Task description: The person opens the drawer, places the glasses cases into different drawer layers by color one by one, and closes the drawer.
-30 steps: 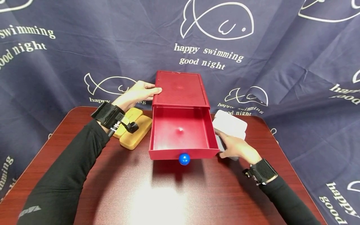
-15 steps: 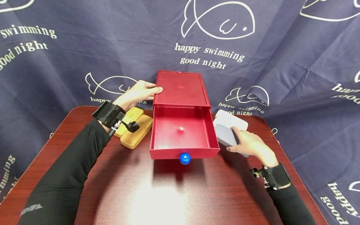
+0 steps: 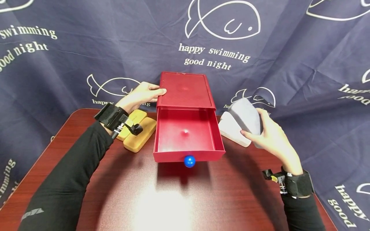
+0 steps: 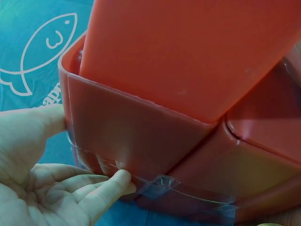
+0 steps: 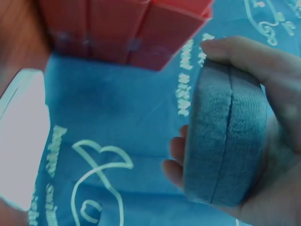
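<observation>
While lifted clear of the tabletop (image 3: 179, 199), grey case (image 3: 245, 119) gripped in right hand (image 3: 271, 138), just right of open red drawer (image 3: 186, 136); long axis running front-back, parallel to it. Left hand (image 3: 141, 95) farther off, fingers flat against red drawer box (image 3: 185, 89).

The head view looks from above, forward and down, over the whole bench (image 3: 179, 199) to the fish-printed cloth (image 3: 86, 48) behind it. It shows both arms and the red drawer box (image 3: 185, 93) in the middle. The left wrist view is very near — it faces the outer wall of the same red box (image 4: 141, 127), with the left hand (image 4: 42, 188) at its lower edge. The right wrist view looks along the right hand (image 5: 277, 141) toward the cloth (image 5: 117, 127), and it shares the red box (image 5: 127, 28) and the grey case (image 5: 223, 141) with the head view (image 3: 245, 115).
</observation>
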`<state>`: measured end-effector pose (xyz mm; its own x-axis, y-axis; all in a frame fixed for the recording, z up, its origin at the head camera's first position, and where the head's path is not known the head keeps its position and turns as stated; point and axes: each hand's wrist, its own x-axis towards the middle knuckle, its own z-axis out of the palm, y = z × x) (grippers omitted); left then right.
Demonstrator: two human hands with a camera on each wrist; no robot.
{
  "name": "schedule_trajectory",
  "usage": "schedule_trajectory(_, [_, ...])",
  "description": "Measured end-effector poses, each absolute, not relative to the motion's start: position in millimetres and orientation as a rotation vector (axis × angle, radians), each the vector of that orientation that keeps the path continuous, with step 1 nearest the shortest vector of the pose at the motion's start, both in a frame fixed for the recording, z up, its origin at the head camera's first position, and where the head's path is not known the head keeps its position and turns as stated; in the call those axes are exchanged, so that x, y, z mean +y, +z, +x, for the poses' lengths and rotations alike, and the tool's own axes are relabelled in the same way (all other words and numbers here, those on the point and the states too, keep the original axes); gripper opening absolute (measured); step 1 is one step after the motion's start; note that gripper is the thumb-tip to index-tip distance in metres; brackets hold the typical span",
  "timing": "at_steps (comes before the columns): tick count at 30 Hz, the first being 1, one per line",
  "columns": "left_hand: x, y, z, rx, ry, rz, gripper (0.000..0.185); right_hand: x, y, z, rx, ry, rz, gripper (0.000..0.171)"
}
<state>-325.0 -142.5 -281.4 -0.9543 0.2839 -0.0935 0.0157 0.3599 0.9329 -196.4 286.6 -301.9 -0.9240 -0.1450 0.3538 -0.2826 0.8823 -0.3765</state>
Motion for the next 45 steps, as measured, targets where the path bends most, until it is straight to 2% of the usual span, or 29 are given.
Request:
schedule_trajectory(10, [-144.9, -282.4, -325.6, 2.383, 1.632, 0.265, 0.054, 255.8, -274.5, -182.9, -2.411, 1.041, 0.304, 0.082])
schedule_trajectory(19, [-141.4, -281.5, -327.1, 2.35, 1.655, 0.221, 0.057, 233.0, -246.0, -174.6, -1.921, 1.718, 0.527, 0.073])
schedule_trajectory(25, [-140.6, -280.0, -327.4, 2.349, 1.655, 0.226, 0.057, 219.8, -230.6, -168.9, -1.789, 1.877, 0.641, 0.067])
schedule_trajectory(34, [-140.7, -281.4, -328.5, 2.355, 1.656, 0.221, 0.058, 203.7, -218.3, -169.5, -1.948, 1.845, 0.679, 0.067])
schedule_trajectory(45, [-141.1, -281.6, -328.2, 2.36, 1.651, 0.218, 0.058, 187.0, -225.1, -181.2, -2.474, 1.299, 0.734, 0.073])
